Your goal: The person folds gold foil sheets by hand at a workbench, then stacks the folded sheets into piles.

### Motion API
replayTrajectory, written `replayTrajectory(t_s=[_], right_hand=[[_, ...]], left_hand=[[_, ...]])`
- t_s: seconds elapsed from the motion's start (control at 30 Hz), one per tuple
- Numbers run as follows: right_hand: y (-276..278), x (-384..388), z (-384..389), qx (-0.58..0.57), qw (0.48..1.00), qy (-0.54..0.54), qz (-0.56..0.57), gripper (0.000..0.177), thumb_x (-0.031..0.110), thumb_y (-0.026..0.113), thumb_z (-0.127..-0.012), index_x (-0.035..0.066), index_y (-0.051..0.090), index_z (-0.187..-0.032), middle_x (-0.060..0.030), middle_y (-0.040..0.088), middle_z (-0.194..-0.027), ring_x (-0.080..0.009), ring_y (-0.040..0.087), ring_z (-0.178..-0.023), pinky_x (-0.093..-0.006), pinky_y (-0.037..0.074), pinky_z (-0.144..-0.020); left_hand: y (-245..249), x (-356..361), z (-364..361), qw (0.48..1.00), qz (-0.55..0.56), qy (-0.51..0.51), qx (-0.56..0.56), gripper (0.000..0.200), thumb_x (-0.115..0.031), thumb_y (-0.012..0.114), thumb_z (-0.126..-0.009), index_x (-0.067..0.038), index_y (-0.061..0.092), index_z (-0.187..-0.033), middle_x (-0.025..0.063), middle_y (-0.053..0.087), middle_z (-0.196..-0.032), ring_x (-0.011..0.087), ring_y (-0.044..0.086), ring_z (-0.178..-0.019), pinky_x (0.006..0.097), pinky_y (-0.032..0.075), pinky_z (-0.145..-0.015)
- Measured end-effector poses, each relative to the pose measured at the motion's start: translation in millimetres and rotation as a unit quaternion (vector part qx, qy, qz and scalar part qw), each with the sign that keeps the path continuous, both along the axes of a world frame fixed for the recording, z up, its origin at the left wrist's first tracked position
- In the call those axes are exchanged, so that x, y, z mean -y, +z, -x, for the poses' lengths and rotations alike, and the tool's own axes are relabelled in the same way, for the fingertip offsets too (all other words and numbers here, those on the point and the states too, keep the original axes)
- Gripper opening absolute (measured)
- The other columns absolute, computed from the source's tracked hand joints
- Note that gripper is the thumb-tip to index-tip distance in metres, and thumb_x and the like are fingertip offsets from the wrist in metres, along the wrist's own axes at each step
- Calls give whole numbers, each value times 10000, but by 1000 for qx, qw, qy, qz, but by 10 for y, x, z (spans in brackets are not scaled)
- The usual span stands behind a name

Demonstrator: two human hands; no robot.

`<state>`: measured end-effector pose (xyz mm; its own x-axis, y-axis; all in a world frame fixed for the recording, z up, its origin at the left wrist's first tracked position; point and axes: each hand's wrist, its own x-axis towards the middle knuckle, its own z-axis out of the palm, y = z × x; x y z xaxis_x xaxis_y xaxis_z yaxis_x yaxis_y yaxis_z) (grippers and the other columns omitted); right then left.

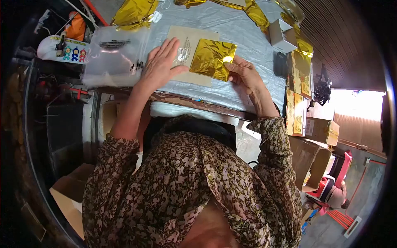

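Observation:
My right hand (245, 74) grips the lower right corner of a shiny gold foil packet (213, 59), square and folded flat. Part of the packet overlaps a beige printed bag (188, 37) lying on the table. On the bag's left side my left hand (162, 62) rests flat, its fingers stretched forward and the thumb pointing right. Left of that hand lies a stack of clear plastic bags (109, 62) with dark print. The fingers of my right hand under the packet are partly hidden.
The silvery table cover (186, 18) carries more gold foil (134, 14) at the back left. A white open box (283, 35) stands at the right, beside a dark block (280, 65). Cardboard boxes (304, 159) are stacked on the right. Another person (336, 194) is farther off at the right.

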<state>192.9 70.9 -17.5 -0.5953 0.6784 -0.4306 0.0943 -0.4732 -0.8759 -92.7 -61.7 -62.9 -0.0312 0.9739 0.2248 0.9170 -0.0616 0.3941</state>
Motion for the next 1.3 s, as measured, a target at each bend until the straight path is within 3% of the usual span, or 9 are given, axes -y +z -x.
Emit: replayTrajectory(t_s=[0.07, 0.3, 0.47, 0.6, 0.9, 0.97, 1.1, 1.3], right_hand=[[-23, -10, 9, -24, 999, 27, 2, 459, 131, 708, -998, 63, 602, -1439, -10, 746, -1152, -57, 658, -795, -193, 510, -605], [47, 52, 173, -64, 996, 59, -7, 549, 126, 712, -995, 70, 519, -1506, -3, 728, -1208, -43, 653, -782, -184, 508, -608], [4, 51, 322, -142, 987, 70, -7, 518, 95, 711, -989, 68, 539, -1477, -10, 723, -1210, -45, 644, -760, -183, 516, -615], [36, 65, 368, -132, 990, 52, 9, 472, 89, 697, -998, 56, 559, -1448, -17, 726, -1194, -50, 660, -788, -188, 527, -633], [-97, -104, 364, -98, 988, 116, 23, 377, 126, 692, -1010, 30, 630, -1369, -27, 745, -1164, -81, 699, -899, -204, 565, -708], [-90, -158, 360, -76, 985, 153, -18, 299, 103, 670, -1021, 16, 661, -1307, -46, 757, -1127, -133, 725, -940, -260, 600, -744], [-34, -142, 400, -65, 986, 148, -30, 264, 105, 678, -1015, 6, 682, -1260, -53, 763, -1093, -139, 731, -918, -262, 610, -737], [-89, -330, 483, 39, 981, 188, 9, 286, 57, 692, -992, -22, 662, -1265, -84, 747, -1095, -160, 729, -900, -271, 640, -709]], left_hand=[[-1, -1, -31, 1000, -7, 2, -17, 999, -603, 650, -942, -15, 232, -1634, 191, 299, -1687, 319, 266, -1573, 462, 210, -1263], [44, 13, -52, 1000, -25, 5, -18, 1056, -647, 652, -911, 29, 247, -1615, 233, 305, -1671, 325, 289, -1562, 455, 232, -1257], [26, 7, -32, 999, -41, -2, -11, 1082, -661, 662, -894, 62, 264, -1595, 253, 326, -1653, 337, 311, -1550, 458, 263, -1246], [19, 9, -41, 999, -40, 8, -20, 1095, -664, 667, -889, 73, 261, -1590, 260, 336, -1644, 344, 316, -1546, 461, 272, -1243], [56, 24, -50, 999, -38, 6, -3, 1135, -688, 679, -866, 63, 246, -1598, 260, 338, -1640, 357, 318, -1542, 466, 269, -1250], [52, 23, -48, 999, -33, 6, -2, 1137, -691, 681, -861, 46, 243, -1607, 259, 338, -1640, 356, 315, -1544, 466, 264, -1255], [48, 21, -48, 999, -41, 3, -10, 1146, -690, 692, -851, 37, 238, -1612, 262, 358, -1630, 360, 328, -1538, 467, 273, -1252], [72, 18, -48, 999, -35, 7, -8, 1138, -640, 745, -837, 49, 259, -1601, 270, 395, -1609, 377, 368, -1516, 461, 296, -1243]])
